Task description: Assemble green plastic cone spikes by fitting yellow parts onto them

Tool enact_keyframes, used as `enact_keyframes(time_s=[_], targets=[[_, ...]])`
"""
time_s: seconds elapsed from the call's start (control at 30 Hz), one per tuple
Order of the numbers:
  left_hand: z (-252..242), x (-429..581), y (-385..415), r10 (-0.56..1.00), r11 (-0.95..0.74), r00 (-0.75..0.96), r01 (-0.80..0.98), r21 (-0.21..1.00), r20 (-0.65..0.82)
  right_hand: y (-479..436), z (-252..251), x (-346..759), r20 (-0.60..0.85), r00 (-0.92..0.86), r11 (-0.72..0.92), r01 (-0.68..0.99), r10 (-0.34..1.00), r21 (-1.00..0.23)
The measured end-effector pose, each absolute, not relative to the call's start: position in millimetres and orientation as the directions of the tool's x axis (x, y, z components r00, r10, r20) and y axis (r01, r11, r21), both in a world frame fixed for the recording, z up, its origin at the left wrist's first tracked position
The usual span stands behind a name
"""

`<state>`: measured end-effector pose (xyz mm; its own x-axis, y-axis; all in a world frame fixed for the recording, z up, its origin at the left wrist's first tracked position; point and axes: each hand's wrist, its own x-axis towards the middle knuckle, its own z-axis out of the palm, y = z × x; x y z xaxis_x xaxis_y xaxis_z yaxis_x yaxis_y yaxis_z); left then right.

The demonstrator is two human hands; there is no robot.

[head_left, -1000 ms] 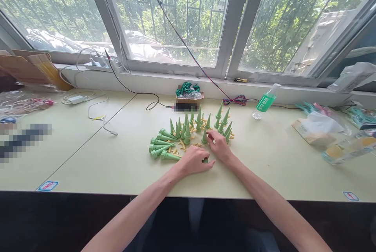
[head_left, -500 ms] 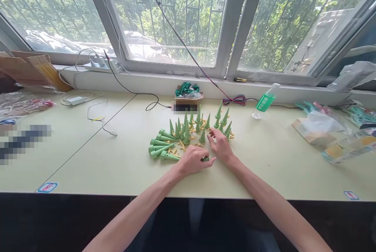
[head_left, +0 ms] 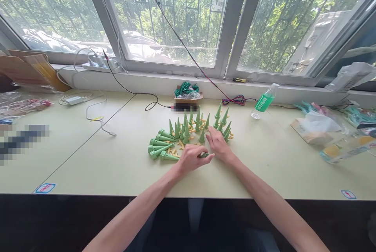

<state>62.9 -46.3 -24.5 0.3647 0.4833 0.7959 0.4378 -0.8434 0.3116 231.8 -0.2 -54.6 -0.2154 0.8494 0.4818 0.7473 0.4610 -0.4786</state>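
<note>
My left hand (head_left: pixel 192 157) is closed around a green plastic plant watering spike (head_left: pixel 205 155), low over the table; the fingers hide most of it. To its right, my right hand (head_left: pixel 219 144) reaches in beside the standing spikes, palm down, fingers half bent and tips apart; I see nothing held in it. Several green cone-shaped spikes (head_left: pixel 186 132) stand point up in front of the hands. Others (head_left: pixel 169 157) lie fanned on their sides at the left. Small yellow valve pieces (head_left: pixel 175 152) are scattered among them, some fitted to standing spikes.
Behind the spikes is a small cardboard box (head_left: pixel 188 96) with green and clear wrapping. A bottle with a green label (head_left: pixel 264 103) stands at the back right, a tissue box (head_left: pixel 314 128) farther right. Cables (head_left: pixel 101 123) lie on the table (head_left: pixel 117 173) at the left.
My left hand has lifted slightly with the spike, whose end shows at a different angle. The right hand has shifted only a little toward the left. The spikes on the table stay put.
</note>
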Motion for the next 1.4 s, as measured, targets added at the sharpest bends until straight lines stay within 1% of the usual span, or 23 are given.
enact_keyframes(time_s=[0.23,0.33,0.67,0.83,1.0,1.2,1.4], targets=[[-22,62,-46,0.488,-0.849,0.338,0.399,0.347,0.805,1,-57,233,0.513,-0.273,0.515,0.748,0.814,-0.420],[-21,62,-46,0.481,-0.853,0.328,0.390,0.347,0.813,1,-57,234,0.517,-0.259,0.505,0.756,0.816,-0.417],[-20,61,-47,0.472,-0.857,0.306,0.377,0.350,0.827,1,-57,231,0.458,-0.260,0.453,0.805,0.850,-0.383],[-23,61,-46,0.489,-0.844,0.301,0.402,0.356,0.818,-3,-48,230,0.439,-0.274,0.447,0.819,0.856,-0.360],[-24,61,-46,0.481,-0.853,0.295,0.376,0.363,0.825,-8,-39,228,0.422,-0.247,0.412,0.837,0.872,-0.362],[-21,61,-46,0.467,-0.857,0.271,0.371,0.357,0.841,-5,-44,229,0.420,-0.295,0.445,0.836,0.858,-0.323],[-18,60,-46,0.462,-0.853,0.234,0.382,0.356,0.856,-9,-41,229,0.448,-0.294,0.458,0.830,0.844,-0.319]])
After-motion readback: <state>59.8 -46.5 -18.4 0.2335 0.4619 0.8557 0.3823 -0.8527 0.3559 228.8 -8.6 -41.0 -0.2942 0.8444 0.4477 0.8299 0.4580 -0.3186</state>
